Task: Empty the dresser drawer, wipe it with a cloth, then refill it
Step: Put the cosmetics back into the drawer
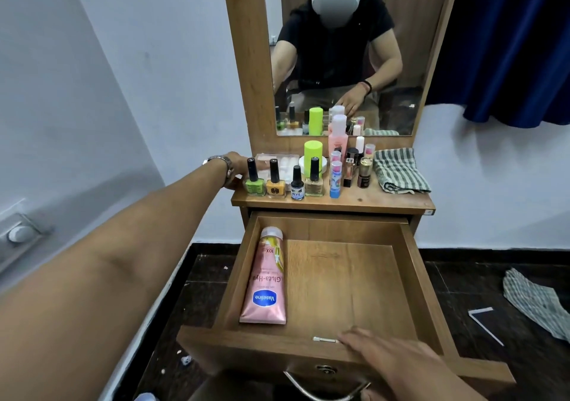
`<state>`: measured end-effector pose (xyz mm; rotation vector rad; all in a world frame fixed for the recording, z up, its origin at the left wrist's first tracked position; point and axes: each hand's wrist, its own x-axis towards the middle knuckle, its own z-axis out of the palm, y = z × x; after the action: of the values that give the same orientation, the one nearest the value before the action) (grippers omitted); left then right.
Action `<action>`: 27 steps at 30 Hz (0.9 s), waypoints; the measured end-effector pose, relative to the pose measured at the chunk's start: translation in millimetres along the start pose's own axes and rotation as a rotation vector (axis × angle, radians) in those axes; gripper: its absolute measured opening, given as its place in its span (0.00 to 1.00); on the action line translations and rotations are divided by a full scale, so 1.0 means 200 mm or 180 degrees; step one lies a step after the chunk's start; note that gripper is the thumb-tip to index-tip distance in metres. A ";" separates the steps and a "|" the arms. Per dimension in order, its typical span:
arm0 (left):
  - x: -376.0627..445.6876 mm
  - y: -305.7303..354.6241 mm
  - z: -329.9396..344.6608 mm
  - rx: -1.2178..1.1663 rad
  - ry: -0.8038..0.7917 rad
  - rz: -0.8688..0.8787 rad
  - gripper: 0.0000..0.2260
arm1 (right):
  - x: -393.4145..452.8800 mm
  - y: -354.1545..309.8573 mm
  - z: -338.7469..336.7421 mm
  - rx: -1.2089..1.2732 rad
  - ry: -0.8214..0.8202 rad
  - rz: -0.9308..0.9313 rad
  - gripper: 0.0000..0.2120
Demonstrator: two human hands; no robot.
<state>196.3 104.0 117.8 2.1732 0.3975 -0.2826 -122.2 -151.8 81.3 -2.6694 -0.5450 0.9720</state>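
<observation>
The wooden dresser drawer (413,265) stands pulled out, and a pink Vaseline tube (265,280) lies along its left side. My right hand (391,357) rests with straight fingers on the drawer's front edge. My left hand (239,169) reaches to the far left of the dresser top, behind a green nail polish bottle (254,178), at a clear plastic box (277,161); its fingers are hidden. A striped folded cloth (399,171) lies at the right end of the top.
The dresser top (354,197) carries several nail polish bottles, a lime-green cylinder (313,157), a pink bottle (338,135) and several small lipstick tubes. A mirror (339,46) rises behind. Another cloth (536,302) lies on the dark floor at right.
</observation>
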 end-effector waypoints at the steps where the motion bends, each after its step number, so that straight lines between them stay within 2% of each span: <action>1: -0.01 0.00 0.00 -0.0045 -0.0014 0.0006 0.06 | 0.00 0.00 0.00 -0.0001 -0.0007 0.0002 0.28; 3: -0.01 0.00 -0.01 -0.0095 -0.0055 0.0016 0.09 | 0.00 0.01 0.02 -0.0007 0.0029 0.0011 0.31; 7: -0.02 0.00 -0.04 -0.0146 -0.0057 0.0004 0.09 | -0.01 0.02 0.04 -0.0023 0.0147 0.0001 0.35; 10: -0.03 -0.01 -0.08 -0.0251 0.0014 -0.0009 0.16 | -0.02 0.02 0.05 -0.0003 0.0235 -0.0071 0.36; 18: -0.04 -0.14 -0.22 -0.1639 -0.0527 -0.0088 0.13 | -0.12 -0.02 0.03 -0.0002 0.0477 -0.0214 0.32; 23: -0.21 -0.23 -0.40 -0.2391 -0.0147 0.0093 0.03 | -0.17 -0.01 0.07 -0.0043 0.0874 -0.0358 0.30; 27: -0.44 -0.28 -0.58 -0.2603 0.0268 0.0336 0.04 | -0.19 0.02 0.10 0.0154 0.1226 -0.0463 0.29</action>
<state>100.3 213.5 173.4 1.3956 0.3603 0.0390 -162.2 -169.5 86.1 -2.6325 -0.6066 0.4093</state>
